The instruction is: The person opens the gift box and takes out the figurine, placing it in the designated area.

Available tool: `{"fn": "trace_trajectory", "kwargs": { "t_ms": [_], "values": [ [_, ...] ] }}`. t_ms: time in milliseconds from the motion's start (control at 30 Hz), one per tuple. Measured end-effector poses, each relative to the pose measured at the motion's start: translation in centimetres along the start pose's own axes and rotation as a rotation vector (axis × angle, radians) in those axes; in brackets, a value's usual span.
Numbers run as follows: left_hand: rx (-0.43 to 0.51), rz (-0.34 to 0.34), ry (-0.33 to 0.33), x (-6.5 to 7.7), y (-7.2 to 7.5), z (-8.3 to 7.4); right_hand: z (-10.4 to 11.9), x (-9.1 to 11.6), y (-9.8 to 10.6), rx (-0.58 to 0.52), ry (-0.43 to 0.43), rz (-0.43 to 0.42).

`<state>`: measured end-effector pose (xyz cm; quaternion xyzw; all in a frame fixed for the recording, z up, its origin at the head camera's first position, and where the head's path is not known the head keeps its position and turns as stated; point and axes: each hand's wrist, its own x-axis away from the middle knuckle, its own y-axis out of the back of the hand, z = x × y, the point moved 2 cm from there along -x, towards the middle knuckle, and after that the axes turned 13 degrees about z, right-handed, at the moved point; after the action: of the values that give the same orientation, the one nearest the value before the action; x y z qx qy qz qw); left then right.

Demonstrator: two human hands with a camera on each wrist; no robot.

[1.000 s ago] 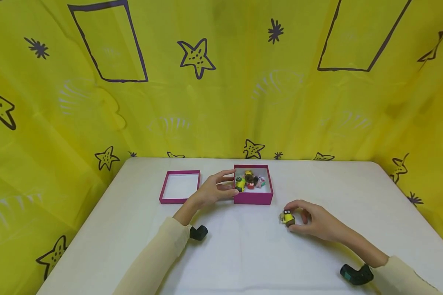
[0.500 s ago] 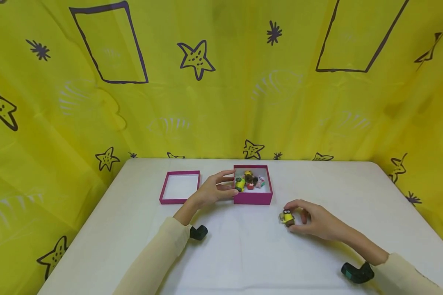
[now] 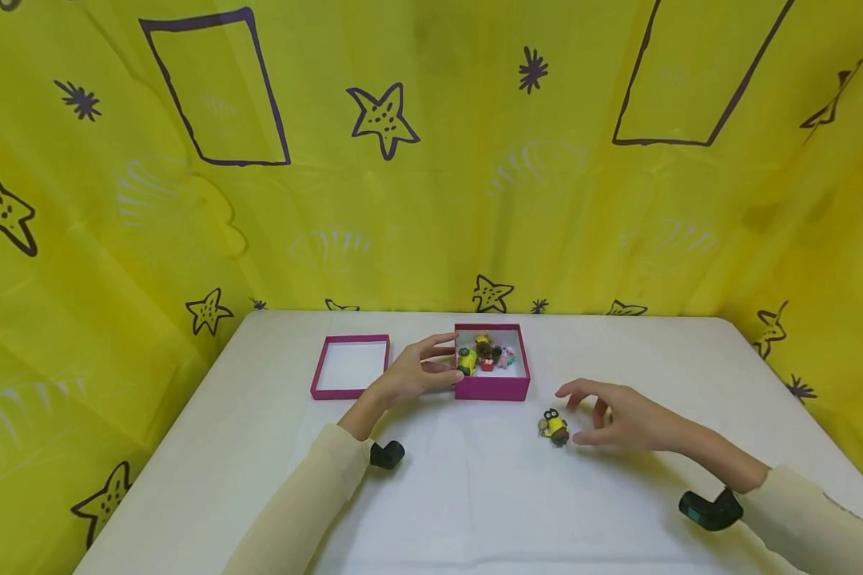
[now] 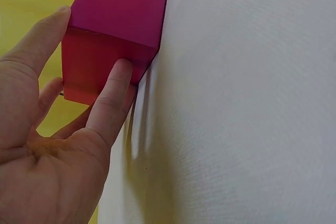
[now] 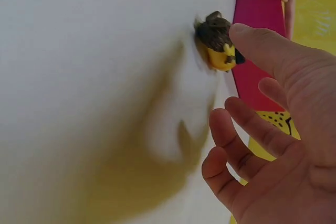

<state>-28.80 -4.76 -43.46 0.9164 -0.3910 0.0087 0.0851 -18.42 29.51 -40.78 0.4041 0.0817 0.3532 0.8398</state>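
Observation:
A small yellow and brown minion figure (image 3: 554, 429) lies on the white table, right of centre. Just to its right is my right hand (image 3: 626, 415), fingers parted and slightly bent, holding nothing. In the right wrist view the figure (image 5: 216, 43) shows its brown and yellow side close to the thumb tip. My left hand (image 3: 417, 369) touches the left wall of a magenta box (image 3: 492, 389) with fairly straight fingers. The left wrist view has its fingertips against the box's side (image 4: 100, 61). Inside the box lie several small toy figures (image 3: 484, 350), yellow, brown, red and pink.
The box's magenta lid (image 3: 348, 394), white inside, lies upturned on the table left of the left hand. A yellow curtain (image 3: 431, 200) with drawn starfish hangs behind and at both sides of the table (image 3: 431, 511).
My right hand has let go of the minion figure and drawn back a little to the right. The figure now leans or lies tilted on the table. The left hand stays at the box.

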Motion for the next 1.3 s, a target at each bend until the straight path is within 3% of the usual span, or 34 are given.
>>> {"fn": "trace_trajectory", "kwargs": {
  "t_ms": [467,833,1300],
  "values": [
    [-0.020,0.010,-0.034,0.0,0.0,0.2,2.1,-0.7,4.1,0.127,0.014,-0.046],
    [-0.045,0.008,-0.008,0.0,0.1,0.2,3.8,-3.8,5.7,0.125,0.017,-0.070],
    [-0.032,0.017,-0.013,0.0,0.0,0.2,3.8,-8.5,6.0,0.055,0.007,-0.054]
  ]
}}
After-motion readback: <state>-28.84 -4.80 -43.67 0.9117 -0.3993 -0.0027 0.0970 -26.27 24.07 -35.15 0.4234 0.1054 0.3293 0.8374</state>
